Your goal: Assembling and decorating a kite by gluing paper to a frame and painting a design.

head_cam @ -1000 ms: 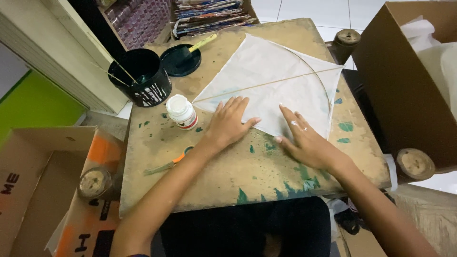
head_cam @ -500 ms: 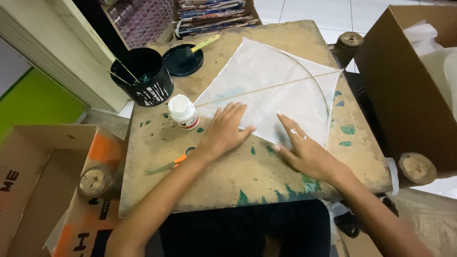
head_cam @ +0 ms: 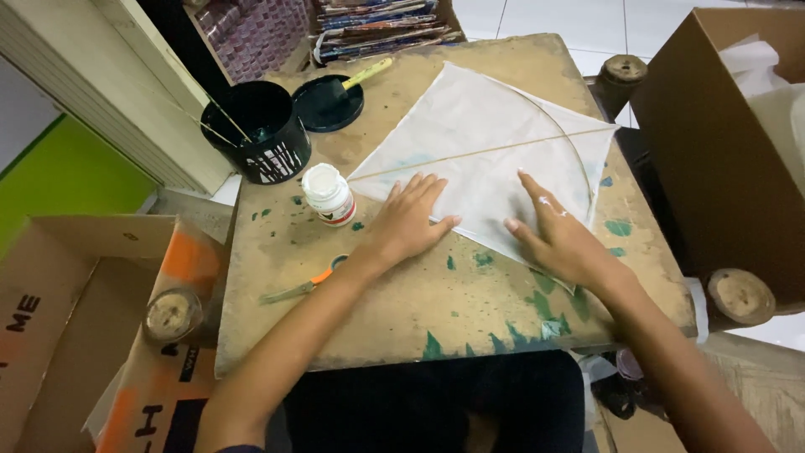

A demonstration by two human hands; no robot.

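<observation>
Item: white paper kite, diamond-shaped, laid flat on a paint-stained wooden table, toward its far right. A thin stick spine and a bowed stick are seen across the sheet.

Left hand: pressed flat on the kite's near left edge, fingers spread, nothing gripped.

Right hand: laid flat on the near right part of the sheet, fingers apart, nothing clamped; a white smear is seen on the knuckles.

Nearby: a small white glue bottle just left of the left hand; a black pot holding thin sticks at far left; a dark round lid with a yellow-handled brush; an orange-handled tool near the left wrist; a cardboard box at right.

Risks, as judged: the thin paper could be creased or torn if pressed unevenly; the glue bottle could be knocked over by the left forearm; wet glue could be smeared onto the sheet.
</observation>
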